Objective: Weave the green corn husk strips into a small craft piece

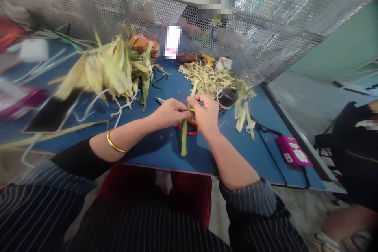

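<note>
A narrow green husk strip (184, 139) runs upright between my two hands, its lower end hanging over the blue table. My left hand (171, 113) pinches it from the left, thumb and fingers closed. From the right, my right hand (205, 112) is closed on its upper part, where the pale tip sticks up. Scissors with red handles (193, 129) lie on the table behind and below the hands, the blade tip showing left of them. A thin yellow piece shows between the fingers; what it belongs to is unclear.
A pile of corn husks (112, 67) stands at the left, near a black tablet-like panel (54, 112). Shredded husk (206, 76) and a black thread spool (227, 97) are behind my right hand. A magenta box (293, 151) lies right. A person (354, 145) sits at far right.
</note>
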### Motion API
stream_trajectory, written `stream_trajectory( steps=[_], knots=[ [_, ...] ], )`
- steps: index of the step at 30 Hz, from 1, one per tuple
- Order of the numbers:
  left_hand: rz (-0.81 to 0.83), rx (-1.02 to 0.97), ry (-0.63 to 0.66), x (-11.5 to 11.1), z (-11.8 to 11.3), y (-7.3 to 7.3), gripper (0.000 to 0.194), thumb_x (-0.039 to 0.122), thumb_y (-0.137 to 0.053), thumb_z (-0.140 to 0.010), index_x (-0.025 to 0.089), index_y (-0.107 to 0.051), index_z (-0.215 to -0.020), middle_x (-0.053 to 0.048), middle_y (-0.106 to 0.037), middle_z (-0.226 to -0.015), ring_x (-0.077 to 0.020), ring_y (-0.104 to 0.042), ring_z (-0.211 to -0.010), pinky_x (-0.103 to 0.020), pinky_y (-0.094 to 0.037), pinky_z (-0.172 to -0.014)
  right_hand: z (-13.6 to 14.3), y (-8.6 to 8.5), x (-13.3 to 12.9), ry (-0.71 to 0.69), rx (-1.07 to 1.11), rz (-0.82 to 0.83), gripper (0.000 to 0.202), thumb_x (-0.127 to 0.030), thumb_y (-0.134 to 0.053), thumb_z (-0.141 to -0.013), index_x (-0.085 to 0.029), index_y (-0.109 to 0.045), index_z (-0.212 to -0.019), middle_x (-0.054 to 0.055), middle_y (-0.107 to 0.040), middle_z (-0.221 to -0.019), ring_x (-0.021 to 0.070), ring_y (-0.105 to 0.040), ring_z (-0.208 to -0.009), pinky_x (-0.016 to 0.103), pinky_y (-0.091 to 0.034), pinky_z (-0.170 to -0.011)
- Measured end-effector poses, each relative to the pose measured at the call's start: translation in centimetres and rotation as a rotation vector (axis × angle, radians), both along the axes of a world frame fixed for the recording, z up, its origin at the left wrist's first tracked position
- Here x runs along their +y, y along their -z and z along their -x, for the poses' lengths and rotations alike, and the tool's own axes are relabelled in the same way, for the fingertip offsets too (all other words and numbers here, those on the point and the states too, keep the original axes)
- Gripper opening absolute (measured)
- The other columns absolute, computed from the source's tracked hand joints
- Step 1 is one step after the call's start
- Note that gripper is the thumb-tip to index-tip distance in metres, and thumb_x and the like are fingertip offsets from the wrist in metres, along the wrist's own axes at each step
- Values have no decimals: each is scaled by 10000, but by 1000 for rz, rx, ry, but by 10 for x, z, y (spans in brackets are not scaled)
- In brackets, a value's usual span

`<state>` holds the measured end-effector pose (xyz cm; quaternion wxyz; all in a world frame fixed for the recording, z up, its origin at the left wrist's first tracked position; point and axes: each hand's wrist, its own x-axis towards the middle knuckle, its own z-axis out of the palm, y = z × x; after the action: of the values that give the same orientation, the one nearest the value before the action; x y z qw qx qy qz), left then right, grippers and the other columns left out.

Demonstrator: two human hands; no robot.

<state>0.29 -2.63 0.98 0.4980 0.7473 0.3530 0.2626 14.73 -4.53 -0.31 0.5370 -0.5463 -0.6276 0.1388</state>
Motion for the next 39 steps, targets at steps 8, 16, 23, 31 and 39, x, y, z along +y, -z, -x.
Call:
stream_trajectory(
  steps=[8,16,23,31,39],
  knots=[
    [505,-338,-111,15,6,-5,397,457,-488,-894,120,-681,-810,-35,-602,-625,-73,-531,-467,-217,-415,-495,-34,-8,18,285,271,-70,344,-505,-558,-820,-211,-610,-991,54,-620,-942,172,-595,-867,345,-477,-788],
    [492,-212,-56,10,7,-3,284,362,-630,-809,97,-695,-892,-103,-721,-760,-108,-629,-520,-225,-475,-529,-19,-3,14,-350,496,481,347,-514,-692,-697,-174,-633,-729,-47,-492,-547,82,-431,-483,241,-375,-505],
    [498,-201,-20,9,5,1,243,315,-677,-762,87,-718,-837,-125,-731,-761,-151,-676,-595,-233,-490,-547,-8,-4,8,-154,367,258,238,-382,-672,-737,-179,-600,-634,-44,-518,-509,95,-468,-464,249,-384,-499],
    [562,-336,-107,21,14,-2,356,431,-634,-797,107,-712,-925,-141,-731,-901,-157,-694,-691,-240,-495,-592,-25,-17,9,-233,281,329,369,-543,-565,-806,-190,-674,-810,18,-657,-745,142,-615,-669,296,-491,-668],
    [394,-358,-265,28,10,6,140,235,-686,-735,102,-684,-781,-86,-699,-718,-133,-643,-585,-249,-468,-536,-15,-11,1,-185,-357,194,215,-355,-566,-842,-204,-640,-710,-8,-599,-619,139,-539,-579,272,-400,-584]
  ],
)
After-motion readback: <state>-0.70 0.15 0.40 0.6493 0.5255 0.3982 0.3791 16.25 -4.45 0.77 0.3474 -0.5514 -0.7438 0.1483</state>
